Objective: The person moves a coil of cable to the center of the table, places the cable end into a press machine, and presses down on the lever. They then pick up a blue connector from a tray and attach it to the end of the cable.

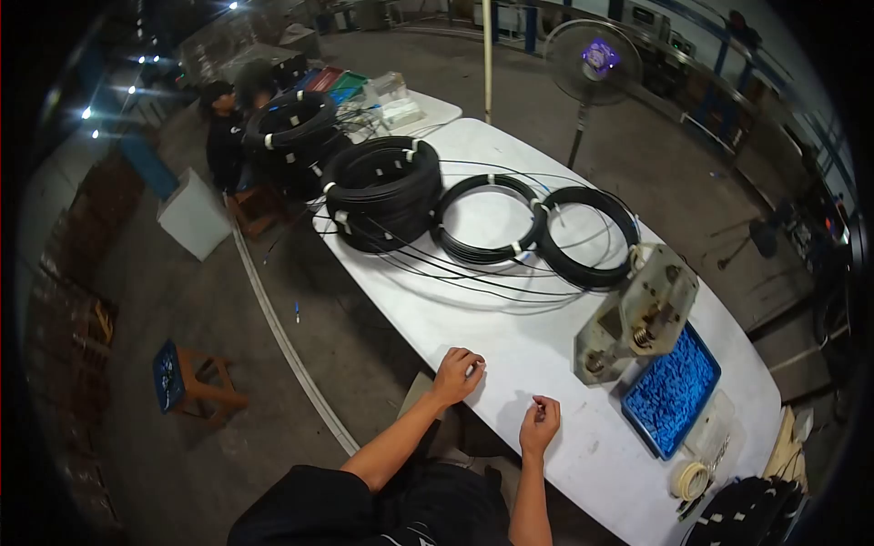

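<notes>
My left hand (458, 376) is over the near edge of the white table (437, 325), its fingers curled in toward the thumb. A short way to the right, my right hand (541, 426) is raised with closed fingers. Whatever either hand may hold is too small or hidden to make out. Beyond them lie two flat coils of black cable, a left coil (452, 238) and a right coil (557, 257), bound with white ties. To the right of my hands are a metal stand with springs (637, 314) and a blue tray (669, 452) full of small blue pieces.
Tall stacks of black coils (382, 196) stand farther left, near a seated person (223, 136). A standing fan (594, 64) is behind the table. A tape roll (689, 480) and more black coils (742, 519) are at the lower right; a stool (205, 387) stands left.
</notes>
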`<act>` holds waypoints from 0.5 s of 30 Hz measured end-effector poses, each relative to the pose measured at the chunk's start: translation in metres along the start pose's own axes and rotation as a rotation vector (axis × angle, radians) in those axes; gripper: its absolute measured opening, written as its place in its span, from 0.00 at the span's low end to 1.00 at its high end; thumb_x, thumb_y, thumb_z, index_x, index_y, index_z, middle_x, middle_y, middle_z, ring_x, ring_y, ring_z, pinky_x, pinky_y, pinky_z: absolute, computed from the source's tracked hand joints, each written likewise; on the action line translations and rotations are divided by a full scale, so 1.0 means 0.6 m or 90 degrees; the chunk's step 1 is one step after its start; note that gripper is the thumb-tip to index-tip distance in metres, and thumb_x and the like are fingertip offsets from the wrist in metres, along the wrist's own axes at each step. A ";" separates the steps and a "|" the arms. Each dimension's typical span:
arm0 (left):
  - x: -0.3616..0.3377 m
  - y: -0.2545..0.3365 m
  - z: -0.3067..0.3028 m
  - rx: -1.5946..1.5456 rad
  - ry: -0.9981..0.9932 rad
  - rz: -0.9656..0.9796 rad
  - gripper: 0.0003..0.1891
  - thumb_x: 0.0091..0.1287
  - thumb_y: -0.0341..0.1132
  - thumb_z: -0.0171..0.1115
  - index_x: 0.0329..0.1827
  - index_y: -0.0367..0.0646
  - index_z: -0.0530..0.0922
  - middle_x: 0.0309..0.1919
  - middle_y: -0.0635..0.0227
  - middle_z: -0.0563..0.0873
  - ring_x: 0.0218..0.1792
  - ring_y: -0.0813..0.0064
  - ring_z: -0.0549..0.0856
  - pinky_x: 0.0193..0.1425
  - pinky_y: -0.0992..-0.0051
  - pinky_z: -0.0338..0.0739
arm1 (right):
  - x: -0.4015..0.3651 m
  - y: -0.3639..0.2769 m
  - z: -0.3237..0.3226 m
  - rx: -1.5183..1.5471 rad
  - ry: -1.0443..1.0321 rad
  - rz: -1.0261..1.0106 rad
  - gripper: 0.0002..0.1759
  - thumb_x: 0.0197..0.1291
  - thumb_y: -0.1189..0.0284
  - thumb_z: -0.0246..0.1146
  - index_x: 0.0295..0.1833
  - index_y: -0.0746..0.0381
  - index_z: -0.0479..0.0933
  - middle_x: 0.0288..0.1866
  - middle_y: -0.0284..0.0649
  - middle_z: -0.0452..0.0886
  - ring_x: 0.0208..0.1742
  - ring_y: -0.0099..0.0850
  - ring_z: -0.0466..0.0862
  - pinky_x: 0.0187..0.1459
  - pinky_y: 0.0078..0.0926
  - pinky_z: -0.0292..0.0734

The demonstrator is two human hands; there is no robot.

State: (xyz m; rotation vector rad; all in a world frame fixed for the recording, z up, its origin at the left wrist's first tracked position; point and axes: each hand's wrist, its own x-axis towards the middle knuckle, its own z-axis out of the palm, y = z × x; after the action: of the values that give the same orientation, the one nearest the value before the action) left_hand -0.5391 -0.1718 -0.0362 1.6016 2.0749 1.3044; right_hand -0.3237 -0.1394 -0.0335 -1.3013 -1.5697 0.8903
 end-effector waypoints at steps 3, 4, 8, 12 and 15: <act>-0.011 -0.036 -0.031 0.043 0.054 -0.007 0.12 0.59 0.36 0.67 0.46 0.47 0.82 0.48 0.59 0.79 0.54 0.56 0.74 0.59 0.58 0.67 | 0.031 0.003 0.051 -0.041 -0.041 -0.035 0.06 0.55 0.82 0.58 0.37 0.65 0.80 0.37 0.41 0.79 0.36 0.34 0.77 0.39 0.30 0.72; -0.014 -0.036 -0.041 0.104 0.030 -0.017 0.15 0.60 0.39 0.67 0.49 0.49 0.82 0.52 0.59 0.76 0.58 0.56 0.71 0.62 0.57 0.63 | 0.039 0.013 0.064 -0.117 -0.017 -0.093 0.05 0.53 0.81 0.59 0.36 0.65 0.79 0.35 0.41 0.79 0.35 0.36 0.77 0.39 0.32 0.73; -0.017 -0.052 -0.053 0.199 -0.055 -0.012 0.23 0.65 0.50 0.61 0.62 0.54 0.74 0.63 0.55 0.67 0.67 0.51 0.60 0.69 0.47 0.51 | 0.038 0.021 0.076 -0.192 0.019 -0.145 0.05 0.52 0.81 0.58 0.34 0.65 0.79 0.33 0.41 0.79 0.35 0.37 0.77 0.40 0.33 0.73; -0.020 -0.059 -0.048 0.196 -0.089 -0.038 0.27 0.67 0.51 0.59 0.67 0.54 0.70 0.66 0.53 0.63 0.71 0.47 0.54 0.72 0.42 0.45 | 0.034 0.021 0.076 -0.168 0.015 -0.086 0.05 0.51 0.81 0.57 0.33 0.65 0.78 0.33 0.40 0.79 0.35 0.37 0.76 0.39 0.33 0.72; -0.019 -0.063 -0.053 0.185 -0.117 -0.061 0.28 0.67 0.51 0.59 0.68 0.55 0.68 0.67 0.53 0.61 0.72 0.46 0.52 0.72 0.41 0.45 | 0.034 0.019 0.081 -0.190 0.018 -0.088 0.05 0.51 0.81 0.57 0.32 0.64 0.78 0.33 0.40 0.79 0.34 0.36 0.75 0.37 0.33 0.71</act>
State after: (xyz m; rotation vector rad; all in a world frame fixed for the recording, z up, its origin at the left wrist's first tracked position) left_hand -0.5806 -0.1982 -0.0494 1.6379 2.2717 0.8200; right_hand -0.3663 -0.1167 -0.0574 -1.3836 -1.7966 0.5643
